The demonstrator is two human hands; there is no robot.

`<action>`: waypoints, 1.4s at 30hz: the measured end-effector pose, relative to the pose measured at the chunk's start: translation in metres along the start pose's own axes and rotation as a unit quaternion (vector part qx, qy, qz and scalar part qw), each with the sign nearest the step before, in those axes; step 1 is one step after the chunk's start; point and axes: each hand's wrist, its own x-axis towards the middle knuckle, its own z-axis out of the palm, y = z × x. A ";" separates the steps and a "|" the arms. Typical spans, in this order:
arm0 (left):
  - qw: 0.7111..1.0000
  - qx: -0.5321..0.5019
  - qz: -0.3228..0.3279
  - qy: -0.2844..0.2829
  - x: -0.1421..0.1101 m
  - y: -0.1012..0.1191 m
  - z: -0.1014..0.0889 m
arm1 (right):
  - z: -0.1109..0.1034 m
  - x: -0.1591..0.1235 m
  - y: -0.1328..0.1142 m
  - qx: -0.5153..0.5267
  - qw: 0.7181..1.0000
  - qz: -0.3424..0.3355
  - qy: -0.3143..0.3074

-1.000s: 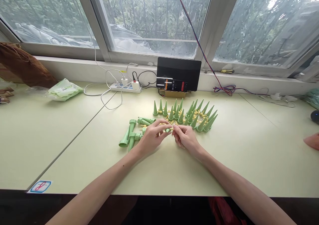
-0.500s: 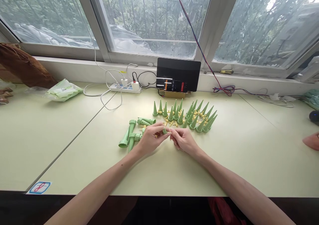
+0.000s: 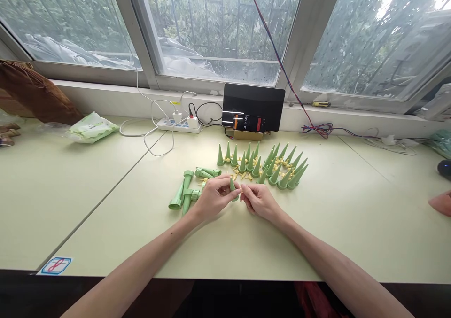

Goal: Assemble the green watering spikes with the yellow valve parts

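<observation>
My left hand [image 3: 215, 196] is closed around a small green watering spike [image 3: 232, 184], whose pointed tip stands up between thumb and fingers. Touching it from the right, my right hand [image 3: 259, 198] has thumb and forefinger pinched together at the spike's side. Whatever lies in that pinch is too small and covered to make out. Behind both hands stand several green spikes [image 3: 252, 160] on their wide ends, with small yellow fittings [image 3: 243, 175] strewn among them. Longer green spikes with caps [image 3: 187, 189] lie on their sides to the left of my left hand.
A dark tablet [image 3: 253, 103] leans at the back with a phone [image 3: 247, 123] showing a timer before it. A power strip [image 3: 179, 125] with loose cables, a green-white packet [image 3: 92, 127] and a bundled wire [image 3: 319, 129] lie along the wall. Part of another person's hand [image 3: 442, 203] shows at right.
The spike in my left hand has turned more upright, so more of its cone shows. My right fingers remain pinched beside it. The view has shifted slightly.
</observation>
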 end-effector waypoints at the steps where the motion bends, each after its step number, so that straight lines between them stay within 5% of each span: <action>1: 1.000 0.003 -0.005 -0.001 0.000 0.000 0.000 | -0.001 0.000 0.001 -0.022 1.000 -0.013 0.013; 8: 0.994 0.093 -0.001 -0.057 -0.006 0.000 0.011 | -0.008 0.004 0.007 -0.229 0.956 -0.140 0.121; 11: 0.991 0.107 -0.010 -0.084 -0.008 0.001 0.016 | -0.008 0.009 0.002 -0.307 0.936 -0.144 0.098; 19: 0.988 0.129 -0.002 -0.080 -0.009 0.002 0.018 | -0.010 0.042 -0.022 -0.524 0.851 -0.020 -0.025; 32: 0.981 0.180 0.044 -0.062 -0.010 0.007 0.017 | -0.002 0.085 -0.002 -0.571 0.818 0.015 -0.065; 42: 0.981 0.174 0.045 -0.075 -0.010 0.003 0.020 | -0.002 0.082 -0.005 -0.536 0.843 0.013 -0.047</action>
